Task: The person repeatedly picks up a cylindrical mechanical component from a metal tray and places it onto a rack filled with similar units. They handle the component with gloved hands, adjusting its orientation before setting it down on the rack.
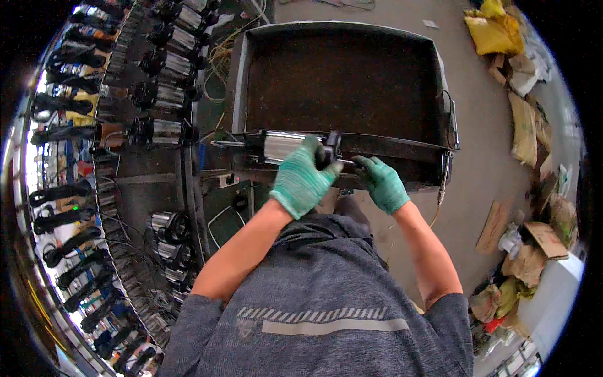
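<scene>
Silver cylinder (282, 146), gripped by the left hand (303, 179), could roll off the tray (339, 81) if that grip slackens, while the right hand (384, 184) apparently pinches a thin rod (347, 163).

The gloves (304, 180) are green, the held cylinder (282, 146) silver (black-ended).

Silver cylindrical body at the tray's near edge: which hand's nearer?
Left. The left hand is at the right end of the silver cylindrical body, overlapping it in view; the right hand is farther right, apart from it.
</scene>
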Motion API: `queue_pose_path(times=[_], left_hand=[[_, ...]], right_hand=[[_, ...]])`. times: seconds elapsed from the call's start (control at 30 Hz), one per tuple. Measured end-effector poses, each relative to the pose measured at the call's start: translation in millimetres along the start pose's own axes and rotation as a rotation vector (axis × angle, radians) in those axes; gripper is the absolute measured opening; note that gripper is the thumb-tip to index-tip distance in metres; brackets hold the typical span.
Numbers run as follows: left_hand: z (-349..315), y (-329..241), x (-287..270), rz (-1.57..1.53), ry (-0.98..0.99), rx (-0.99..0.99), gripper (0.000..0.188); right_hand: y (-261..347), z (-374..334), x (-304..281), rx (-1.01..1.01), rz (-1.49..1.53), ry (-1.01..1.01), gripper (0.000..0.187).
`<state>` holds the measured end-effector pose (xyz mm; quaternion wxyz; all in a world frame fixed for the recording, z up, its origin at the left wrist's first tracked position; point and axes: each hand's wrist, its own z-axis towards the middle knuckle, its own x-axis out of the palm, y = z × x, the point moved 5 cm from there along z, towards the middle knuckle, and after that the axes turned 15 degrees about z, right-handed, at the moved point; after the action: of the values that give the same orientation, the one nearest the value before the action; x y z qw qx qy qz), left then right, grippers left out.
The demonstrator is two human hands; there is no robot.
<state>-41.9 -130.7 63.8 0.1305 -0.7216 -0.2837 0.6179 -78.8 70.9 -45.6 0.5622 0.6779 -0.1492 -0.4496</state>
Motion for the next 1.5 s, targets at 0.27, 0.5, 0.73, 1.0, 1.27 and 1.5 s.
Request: queue_pose_path(times=[0.27,0.5,0.73,1.0,1.27,1.5], left_hand=[[-1,-9,51,-0.086,0.060,0.017,0.040],[-3,-3,65,-0.174,0.138,0.005,0.037],[-1,97,13,0.133,-0.162,0.117,0.041],[0,292,-27,0.122,0.198,-0.124,0.040],[10,307,-27,-0.369,0.497,-0.154,0.032],[33,304,0,-0.401,0.465,-0.571,0.048]], right_hand=[[-43,-21,-11,0.105,0.112,0.057,0.045],[-56,-26,-9,0.141,0.150,0.094,0.045],[-38,-27,-13,0.167,-0.020,0.084,0.038],[60,44,16,0.114,0.020,-0.220,0.033],[69,70,50,0.119,-0.346,-0.244,0.025],[53,65,49,0.144,-0.427,-0.312,0.021]])
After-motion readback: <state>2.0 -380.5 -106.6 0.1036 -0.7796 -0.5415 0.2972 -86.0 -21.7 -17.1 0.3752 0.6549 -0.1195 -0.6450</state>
